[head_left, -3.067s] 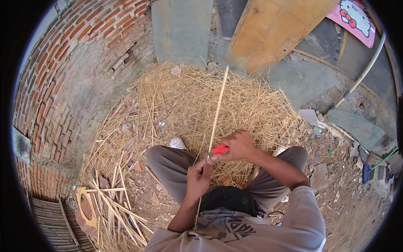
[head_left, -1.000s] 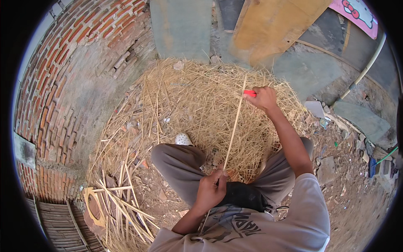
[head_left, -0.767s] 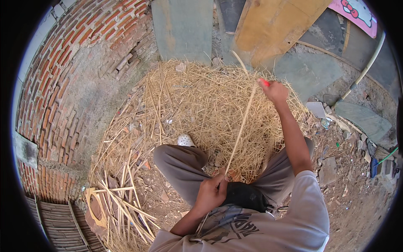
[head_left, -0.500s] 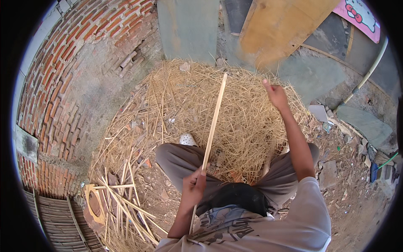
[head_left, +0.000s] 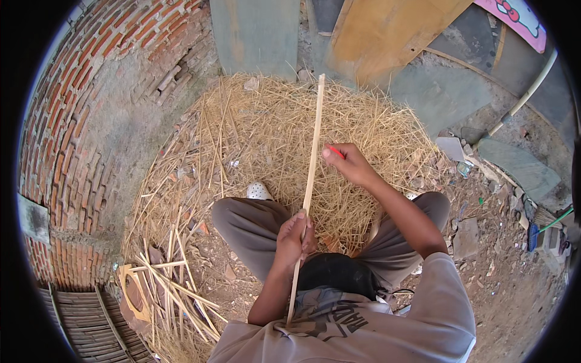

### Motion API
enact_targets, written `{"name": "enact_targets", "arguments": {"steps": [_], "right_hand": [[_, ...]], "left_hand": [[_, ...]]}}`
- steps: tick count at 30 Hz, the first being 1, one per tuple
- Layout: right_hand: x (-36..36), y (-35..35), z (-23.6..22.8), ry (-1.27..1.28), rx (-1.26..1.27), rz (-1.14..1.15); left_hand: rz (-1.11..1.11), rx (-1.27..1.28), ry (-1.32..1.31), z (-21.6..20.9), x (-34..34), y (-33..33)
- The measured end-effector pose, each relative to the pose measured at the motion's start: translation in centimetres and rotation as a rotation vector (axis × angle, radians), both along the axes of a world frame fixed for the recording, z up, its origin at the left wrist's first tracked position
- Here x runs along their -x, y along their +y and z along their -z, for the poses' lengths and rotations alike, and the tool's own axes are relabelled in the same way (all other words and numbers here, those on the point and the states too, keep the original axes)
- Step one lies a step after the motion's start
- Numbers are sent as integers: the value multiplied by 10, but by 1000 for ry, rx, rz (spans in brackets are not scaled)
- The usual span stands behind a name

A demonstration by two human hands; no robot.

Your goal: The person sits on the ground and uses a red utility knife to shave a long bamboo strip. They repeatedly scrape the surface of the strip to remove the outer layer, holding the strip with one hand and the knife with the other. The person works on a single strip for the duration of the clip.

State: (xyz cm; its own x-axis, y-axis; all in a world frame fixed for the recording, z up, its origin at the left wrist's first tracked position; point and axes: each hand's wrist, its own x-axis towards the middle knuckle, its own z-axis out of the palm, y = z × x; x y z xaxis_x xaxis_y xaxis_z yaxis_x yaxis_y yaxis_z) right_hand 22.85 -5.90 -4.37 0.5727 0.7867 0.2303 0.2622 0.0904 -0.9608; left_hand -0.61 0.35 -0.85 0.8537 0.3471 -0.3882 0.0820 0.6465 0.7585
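My left hand (head_left: 293, 236) is closed around a long pale bamboo strip (head_left: 314, 139), which stands nearly upright in front of me. Below that grip, the strip's lower end comes down against my shirt. My right hand (head_left: 352, 164) is closed just to the right of the strip's upper half, apart from it. A small red tool (head_left: 335, 151) shows between its thumb and fingers; the rest of it is hidden, so its kind cannot be made out. Under both hands lies a heap of straw-like bamboo shavings (head_left: 266, 136).
Several split bamboo strips (head_left: 172, 290) lie in a loose pile at the lower left. A brick wall (head_left: 78, 145) rises on the left. Boards (head_left: 387, 42) lean at the back. A pale pole (head_left: 526, 100) and rubble (head_left: 484, 199) are on the right.
My right hand has come down and left toward the strip, and the red tool now shows in it. My left hand has risen slightly with the strip, which stands more upright.
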Motion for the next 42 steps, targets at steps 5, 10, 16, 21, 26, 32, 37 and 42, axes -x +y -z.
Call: {"name": "enact_targets", "arguments": {"steps": [5, 10, 16, 21, 26, 32, 37, 42], "right_hand": [[33, -18, -23, -747, 419, 7], [38, -17, -24, -877, 307, 112], [46, -13, -17, -907, 226, 139], [15, -12, -11, -876, 366, 246], [-44, -16, -5, -778, 512, 423], [-121, -26, -14, -617, 664, 627], [-195, -72, 0, -342, 629, 954], [-130, -53, 13, -83, 546, 501]], "left_hand": [[-84, 228, -16, -20, -13, 9], [-59, 230, -12, -27, -14, 7], [-25, 201, 6, -30, -11, 10], [30, 211, 24, -26, -1, -2], [140, 228, 19, -23, 2, -10], [263, 219, 51, -27, 18, -11], [299, 167, 38, -28, 35, -13], [180, 76, 10, -23, 20, -9]]}}
